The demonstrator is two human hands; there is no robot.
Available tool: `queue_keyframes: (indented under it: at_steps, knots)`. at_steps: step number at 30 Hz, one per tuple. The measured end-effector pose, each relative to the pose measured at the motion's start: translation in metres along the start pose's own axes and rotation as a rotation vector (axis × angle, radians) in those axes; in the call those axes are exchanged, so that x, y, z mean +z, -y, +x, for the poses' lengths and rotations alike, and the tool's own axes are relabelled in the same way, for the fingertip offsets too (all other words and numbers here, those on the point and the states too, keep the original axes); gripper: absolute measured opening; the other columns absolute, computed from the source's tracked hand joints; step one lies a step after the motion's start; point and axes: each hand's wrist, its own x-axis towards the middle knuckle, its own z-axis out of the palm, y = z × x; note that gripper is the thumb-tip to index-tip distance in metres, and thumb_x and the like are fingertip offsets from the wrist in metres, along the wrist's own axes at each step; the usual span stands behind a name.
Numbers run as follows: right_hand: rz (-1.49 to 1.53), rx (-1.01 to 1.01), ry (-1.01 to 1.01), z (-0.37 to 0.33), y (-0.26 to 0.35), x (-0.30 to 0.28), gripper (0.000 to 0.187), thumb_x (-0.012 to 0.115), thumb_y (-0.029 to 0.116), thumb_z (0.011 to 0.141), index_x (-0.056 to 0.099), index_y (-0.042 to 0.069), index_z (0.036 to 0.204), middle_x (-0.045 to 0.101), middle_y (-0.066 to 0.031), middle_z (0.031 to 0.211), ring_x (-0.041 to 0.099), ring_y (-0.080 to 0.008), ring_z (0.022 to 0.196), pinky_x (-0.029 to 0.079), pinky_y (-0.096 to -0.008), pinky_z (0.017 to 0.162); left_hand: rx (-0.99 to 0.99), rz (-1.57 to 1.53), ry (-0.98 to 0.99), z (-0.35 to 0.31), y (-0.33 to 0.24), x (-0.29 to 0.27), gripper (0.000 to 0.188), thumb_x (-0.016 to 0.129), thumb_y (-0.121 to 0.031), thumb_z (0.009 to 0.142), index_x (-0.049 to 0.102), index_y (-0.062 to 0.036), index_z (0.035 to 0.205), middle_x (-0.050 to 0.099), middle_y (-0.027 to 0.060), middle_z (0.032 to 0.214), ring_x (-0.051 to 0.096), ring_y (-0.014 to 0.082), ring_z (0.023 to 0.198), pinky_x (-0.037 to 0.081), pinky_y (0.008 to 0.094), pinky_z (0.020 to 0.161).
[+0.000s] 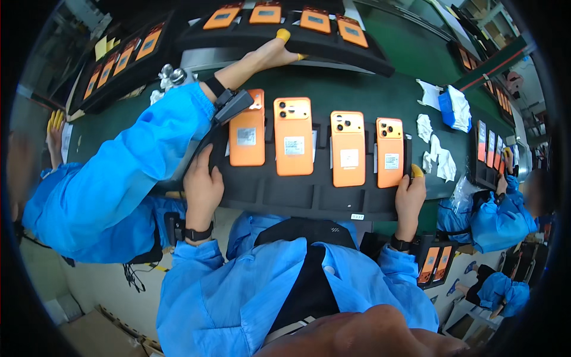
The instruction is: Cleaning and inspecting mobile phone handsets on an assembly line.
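Observation:
A black tray (276,193) lies in front of me, bearing a row of several orange smartphones, backs up, with camera bumps at the far end and pale labels. At the left sits one phone (246,152), partly covered at its top by a co-worker's wrist device; at the right end lies another phone (390,146). My left hand (203,189) is closed on the tray's left edge, thumb on top. Around the right edge my right hand (410,201) is closed too, a yellow finger cot on one fingertip. Fingers under the tray are hidden.
From the left a co-worker's blue sleeve (137,149) crosses to a second phone tray (279,43) at the back. Another phone tray (119,65) stands far left. Crumpled white cloths (439,159) and a blue-white packet (455,109) lie right. A co-worker (502,217) works beyond.

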Motion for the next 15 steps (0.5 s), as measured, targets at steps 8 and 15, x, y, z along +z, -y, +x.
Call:
queue_keyframes:
  at_steps: [8,15]
  knots:
    - [0.388,0.12,-0.271,0.001,-0.02,0.005,0.013,0.067,0.003,0.087,0.056,-0.002,0.091,0.056,-0.0061,0.076,0.051,-0.0137,0.064,0.044,-0.0308,0.059,0.01,-0.015,-0.058,-0.009,0.0,0.004,0.053,0.058,-0.001,0.079,0.054,-0.0018,0.132,0.062,0.0274,0.118,0.061,0.0465,0.106,0.049,0.0495,0.091]
    - [0.877,0.052,-0.333,0.035,-0.007,-0.018,0.017,0.058,-0.002,0.07,0.046,0.006,0.062,0.042,0.0067,0.059,0.036,-0.0045,0.053,0.026,-0.0241,0.048,-0.032,0.017,-0.056,-0.025,0.011,0.0,0.054,0.057,-0.002,0.081,0.053,-0.0024,0.134,0.06,0.0256,0.122,0.056,0.0453,0.113,0.045,0.0492,0.097]
